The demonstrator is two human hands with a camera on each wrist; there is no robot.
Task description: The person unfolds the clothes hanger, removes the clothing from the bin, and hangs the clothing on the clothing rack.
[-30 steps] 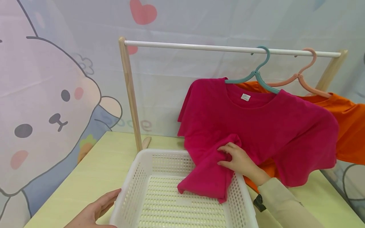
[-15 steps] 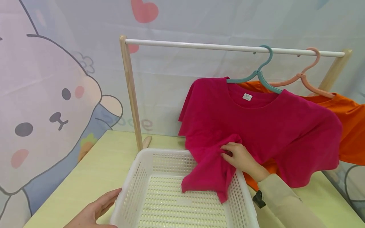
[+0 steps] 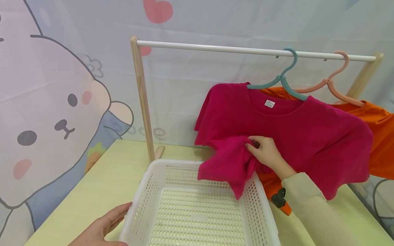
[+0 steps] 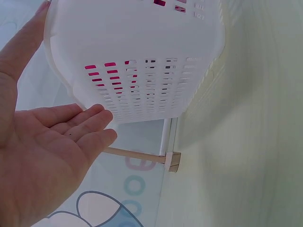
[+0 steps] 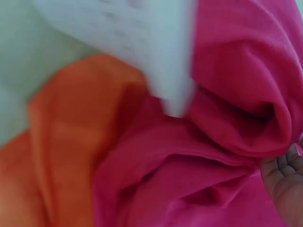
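A magenta T-shirt (image 3: 289,136) hangs on a teal hanger (image 3: 284,80), its lower part drooping over the back right of a white plastic basket (image 3: 266,218). My right hand (image 3: 266,152) pinches a bunched fold of that shirt above the basket's rim. In the right wrist view the fingers (image 5: 284,172) meet gathered magenta cloth. My left hand (image 3: 103,225) is at the basket's left side, its fingers loosely extended. The left wrist view shows the palm (image 4: 57,142) facing me and the thumb up at the rim. Behind hangs an orange T-shirt (image 3: 380,136) on a pink hanger (image 3: 329,82).
The rack has a white rail (image 3: 215,48) between wooden posts, the left post (image 3: 143,99) just behind the basket. A pale yellow table (image 3: 101,181) lies beneath. A cartoon-printed cloth backdrop (image 3: 191,102) stands close behind. The orange shirt's lower edge hangs beside the basket's right wall.
My right hand has risen, lifting the magenta T-shirt's bunched lower part up and partly out of the basket. My left hand stays at the basket's side.
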